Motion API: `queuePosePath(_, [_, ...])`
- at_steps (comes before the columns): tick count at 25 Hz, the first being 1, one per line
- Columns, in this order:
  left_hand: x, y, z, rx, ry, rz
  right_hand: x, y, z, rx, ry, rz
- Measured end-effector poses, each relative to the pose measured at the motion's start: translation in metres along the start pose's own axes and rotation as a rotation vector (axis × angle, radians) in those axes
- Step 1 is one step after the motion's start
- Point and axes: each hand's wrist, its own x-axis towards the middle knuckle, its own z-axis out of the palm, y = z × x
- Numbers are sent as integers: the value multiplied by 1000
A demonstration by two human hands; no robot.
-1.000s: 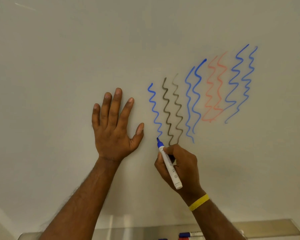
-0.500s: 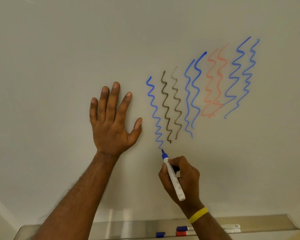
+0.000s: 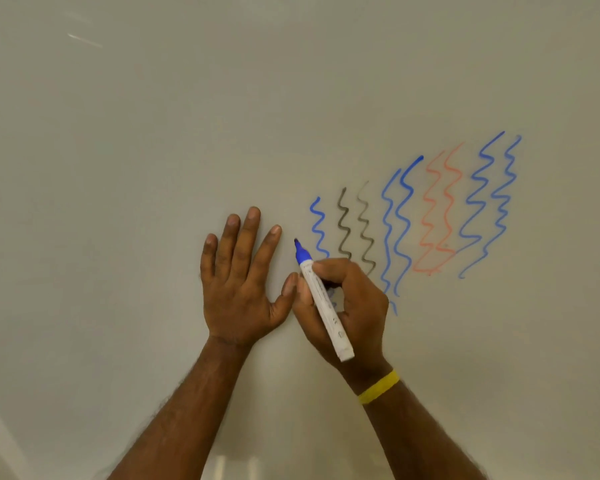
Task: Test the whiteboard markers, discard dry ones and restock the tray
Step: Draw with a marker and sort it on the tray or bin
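Note:
My right hand [image 3: 347,306] grips an uncapped blue whiteboard marker [image 3: 323,299] with a white barrel. Its blue tip points up and left, close to the whiteboard [image 3: 153,150], just left of a fresh blue wavy line [image 3: 317,226]. My left hand [image 3: 239,271] lies flat on the board with its fingers spread, the thumb touching the right hand. Right of the fresh line are pairs of wavy test lines: faded black ones [image 3: 355,226], blue ones [image 3: 397,223], pale red ones [image 3: 439,213] and more blue ones [image 3: 489,202]. The marker tray is out of view.
A yellow band [image 3: 378,392] sits on my right wrist. The left and upper parts of the whiteboard bear no marks.
The right hand finished the blue wavy line at its lower end, then rose up and left with the marker to beside the left thumb. The view tilted up, so the tray has dropped from sight.

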Motion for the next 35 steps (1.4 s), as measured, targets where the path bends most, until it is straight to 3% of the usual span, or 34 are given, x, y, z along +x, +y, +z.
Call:
queuePosePath(5, [0,-1,0,-24,-20,7,31,8,13,-26,16,-11])
queuePosePath(16, [-2,-1,0,-26,-7,-4,8,19,-1,-142,-80,-101])
queuePosePath(35, [-5,-3,2,-30,10,1,-49,18,-24,-210,-171,52])
